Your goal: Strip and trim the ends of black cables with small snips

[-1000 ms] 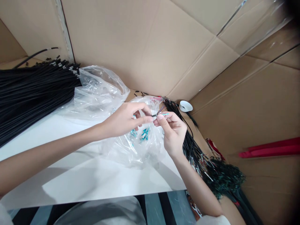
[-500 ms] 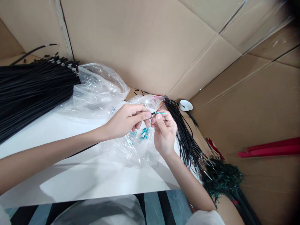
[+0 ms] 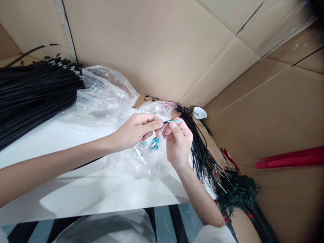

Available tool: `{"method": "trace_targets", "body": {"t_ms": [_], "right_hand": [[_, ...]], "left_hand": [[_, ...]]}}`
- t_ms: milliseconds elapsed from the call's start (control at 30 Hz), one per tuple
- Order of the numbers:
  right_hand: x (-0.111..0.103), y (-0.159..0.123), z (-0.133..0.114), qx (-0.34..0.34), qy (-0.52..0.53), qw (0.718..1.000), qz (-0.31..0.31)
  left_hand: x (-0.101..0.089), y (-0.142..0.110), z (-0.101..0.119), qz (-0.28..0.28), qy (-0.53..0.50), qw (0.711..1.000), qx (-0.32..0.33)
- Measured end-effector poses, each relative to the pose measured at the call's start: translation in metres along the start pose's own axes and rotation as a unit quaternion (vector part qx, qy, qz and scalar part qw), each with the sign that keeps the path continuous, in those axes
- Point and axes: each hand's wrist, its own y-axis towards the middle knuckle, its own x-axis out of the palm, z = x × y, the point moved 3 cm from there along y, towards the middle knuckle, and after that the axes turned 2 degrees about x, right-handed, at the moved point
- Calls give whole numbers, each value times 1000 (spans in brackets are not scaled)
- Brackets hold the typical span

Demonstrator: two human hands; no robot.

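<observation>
Holding cable (image 3: pixel 165 122), table edge (image 3: pixel 101 210) well apart

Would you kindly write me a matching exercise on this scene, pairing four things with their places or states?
Things:
1. Left hand
2. White bowl
3. Teal pieces
4. Right hand

Places or states:
A. Lying in or on the clear plastic bag
B. Thumb and fingers closed at a teal wire
C. Gripping a black cable close to its end
D. Near the cardboard wall, away from both hands

Right pairs: 1-C, 2-D, 3-A, 4-B.
</observation>
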Motion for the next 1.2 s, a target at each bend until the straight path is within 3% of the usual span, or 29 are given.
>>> {"method": "trace_targets", "body": {"t_ms": [100,200,267,300,367,433,500,600,700,767,833,933,1033,1100,1200], "right_hand": [[-11,0,-2,-167,-115,978,43],[-22,1,-4,-333,-249,909,24],[-27,3,-2,-403,-300,865,1],[-29,4,-1,-411,-296,862,-6],[-31,6,2,-370,-237,898,-11],[-28,5,5,-280,-164,946,-16],[-23,2,6,-200,-131,971,-22],[-24,-3,3,-151,-154,976,-17],[-43,-2,3,-163,-206,965,5],[-68,2,8,-171,-261,948,68],[-96,4,20,-138,-380,906,126],[-125,2,48,-25,-590,806,36],[-138,-8,71,81,-685,722,-51],[-139,-12,79,115,-698,703,-74],[-140,-10,83,133,-696,702,-71]], "left_hand": [[1,-1,-2,-16,-13,999,-31],[2,-2,-6,-42,-52,995,-80],[3,-2,-8,-48,-73,991,-104],[3,-2,-9,-49,-79,989,-112],[2,-2,-9,-53,-78,989,-114],[2,-1,-8,-59,-52,993,-85],[0,0,-6,-54,-10,998,-41],[-4,1,-6,-28,44,999,-9],[-8,4,-9,-14,51,999,-9],[-11,5,-10,-11,47,999,-8],[-13,7,-10,-7,48,999,-6],[-14,8,-9,-4,47,999,-10],[-13,8,-8,-13,40,999,-21],[-12,7,-7,-16,38,999,-30],[-12,7,-6,-11,37,998,-39]]}}
